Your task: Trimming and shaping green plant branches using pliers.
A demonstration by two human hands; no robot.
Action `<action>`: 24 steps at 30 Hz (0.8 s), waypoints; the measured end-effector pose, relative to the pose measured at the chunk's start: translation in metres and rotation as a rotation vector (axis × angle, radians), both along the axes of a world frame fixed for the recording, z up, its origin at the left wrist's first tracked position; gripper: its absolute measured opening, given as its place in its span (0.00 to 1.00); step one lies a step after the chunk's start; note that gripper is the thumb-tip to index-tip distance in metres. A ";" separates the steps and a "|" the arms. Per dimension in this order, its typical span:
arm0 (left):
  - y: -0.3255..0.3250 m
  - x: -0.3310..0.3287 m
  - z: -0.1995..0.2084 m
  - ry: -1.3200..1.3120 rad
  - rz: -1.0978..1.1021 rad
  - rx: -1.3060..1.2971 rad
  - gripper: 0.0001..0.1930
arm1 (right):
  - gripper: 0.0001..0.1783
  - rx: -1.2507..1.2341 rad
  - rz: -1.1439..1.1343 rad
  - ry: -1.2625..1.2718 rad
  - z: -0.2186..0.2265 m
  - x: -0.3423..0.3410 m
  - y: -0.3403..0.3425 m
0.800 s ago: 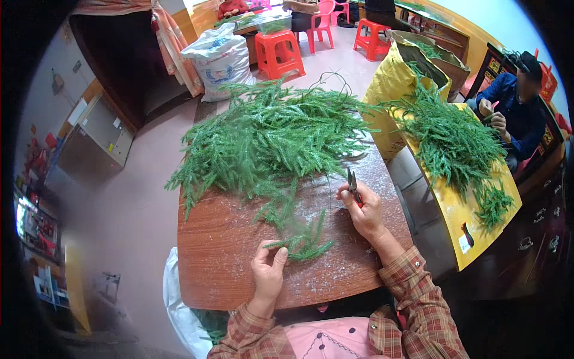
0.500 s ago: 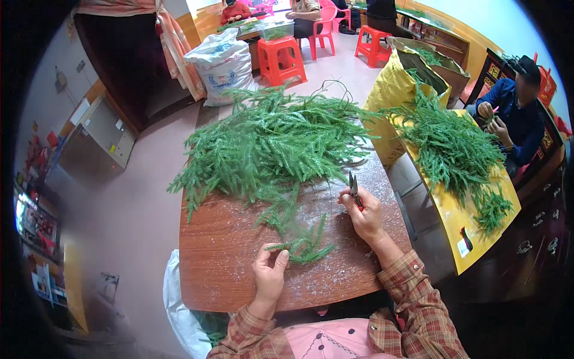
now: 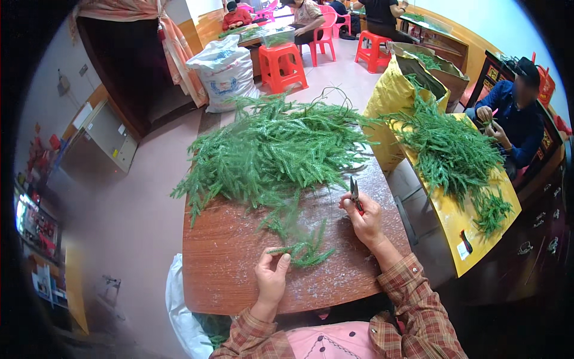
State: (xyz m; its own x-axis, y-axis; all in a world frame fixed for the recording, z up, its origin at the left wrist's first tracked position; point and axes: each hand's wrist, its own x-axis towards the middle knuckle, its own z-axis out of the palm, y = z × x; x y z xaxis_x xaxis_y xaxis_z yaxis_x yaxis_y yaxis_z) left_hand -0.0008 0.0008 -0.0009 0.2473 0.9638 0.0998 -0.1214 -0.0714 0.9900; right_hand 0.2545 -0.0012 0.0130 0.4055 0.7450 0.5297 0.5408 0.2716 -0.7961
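Between thumb and fingers, my left hand (image 3: 272,276) pinches one end of a small green artificial sprig (image 3: 310,253) just above the near part of the brown table (image 3: 221,263). My right hand (image 3: 366,221) is closed around pliers (image 3: 355,192) with dark jaws and red on the handles, the jaws pointing away from me. The jaws stand apart from the sprig. Beyond both hands lies a large heap of green artificial branches (image 3: 275,143), and a few loose sprigs (image 3: 278,221) trail from it toward my left hand.
White flecks dust the table. A white sack (image 3: 182,305) hangs at its near left. On the right, a yellow table (image 3: 472,254) bears more greenery, and a person (image 3: 517,116) sits behind it. Past the heap are a white sack (image 3: 224,72), a yellow sack (image 3: 388,102) and red stools (image 3: 282,66).
The view has tilted up slightly, so the scene sits a little lower. My hands keep nearly the same place and hold.
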 end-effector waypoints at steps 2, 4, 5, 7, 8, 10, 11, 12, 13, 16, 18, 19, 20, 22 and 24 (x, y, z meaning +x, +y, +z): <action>0.000 0.000 0.003 0.006 -0.002 -0.016 0.06 | 0.08 0.024 0.010 0.049 0.001 -0.001 0.002; 0.000 0.000 0.001 0.000 0.004 -0.020 0.06 | 0.08 0.027 0.005 0.028 -0.001 0.000 0.002; -0.001 0.000 0.001 -0.008 0.012 -0.021 0.06 | 0.08 0.033 0.002 0.005 -0.001 0.001 0.002; -0.001 0.002 0.002 -0.004 0.019 0.000 0.07 | 0.08 0.031 0.002 0.001 -0.001 0.001 0.001; -0.001 0.002 0.002 -0.003 0.028 0.025 0.07 | 0.07 0.034 0.005 -0.005 0.000 0.001 0.001; 0.000 0.002 0.001 0.002 0.023 0.012 0.07 | 0.07 0.025 0.006 -0.003 0.000 0.001 0.001; 0.000 0.001 0.000 0.006 0.017 0.003 0.07 | 0.07 0.020 0.008 -0.003 -0.001 0.002 0.000; 0.000 0.001 -0.001 0.007 0.019 0.003 0.07 | 0.07 0.019 0.009 -0.002 -0.001 0.001 0.001; 0.000 0.001 -0.001 -0.009 0.019 0.002 0.08 | 0.07 0.028 0.008 -0.001 0.000 0.000 0.001; 0.000 0.000 -0.001 -0.028 0.009 0.000 0.08 | 0.07 0.030 0.008 0.008 0.000 -0.001 0.001; 0.000 0.000 0.000 -0.029 0.000 0.000 0.08 | 0.06 0.023 0.010 0.018 0.000 -0.001 0.000; -0.001 0.001 0.002 -0.025 0.011 -0.003 0.08 | 0.06 0.020 0.010 0.013 0.001 -0.001 0.000; -0.001 0.001 0.003 -0.022 0.021 -0.006 0.08 | 0.06 0.018 0.011 0.008 0.001 -0.001 0.000; -0.001 0.001 0.002 -0.026 0.015 -0.009 0.08 | 0.06 0.026 0.011 0.009 -0.001 0.000 0.001; 0.000 0.000 0.000 -0.030 0.011 -0.012 0.08 | 0.06 0.034 0.012 0.010 -0.001 0.000 0.001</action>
